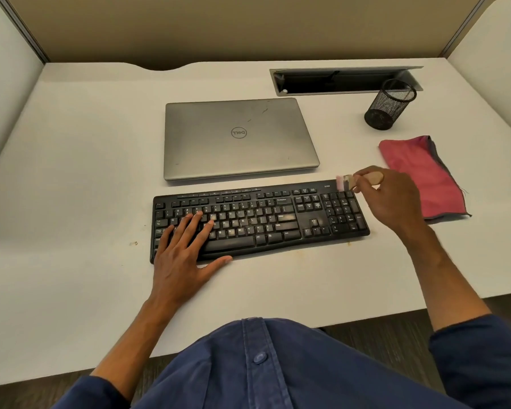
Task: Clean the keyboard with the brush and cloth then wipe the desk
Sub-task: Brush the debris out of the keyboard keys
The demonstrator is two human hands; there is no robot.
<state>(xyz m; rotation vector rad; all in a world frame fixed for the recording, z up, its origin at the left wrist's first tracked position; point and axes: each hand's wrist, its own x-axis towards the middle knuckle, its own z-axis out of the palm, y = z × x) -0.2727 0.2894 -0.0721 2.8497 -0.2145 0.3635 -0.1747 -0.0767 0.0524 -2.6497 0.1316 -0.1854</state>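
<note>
I note my right hand pinching a small wooden-handled brush, its pale bristles at the far right corner of the black plastic keyboard. My left hand lies flat, fingers spread on the left keys. The folded red cloth lies just right of the brush on the white desk.

The person is wearing a blue button-up shirt of a soft, slightly faded cloth. A stitched placket is running down the front, and one round blue button is showing on it. The sleeves are sitting pushed up: the left sleeve and the right sleeve are both ending in bunched folds, leaving the forearms and both hands bare.
</note>
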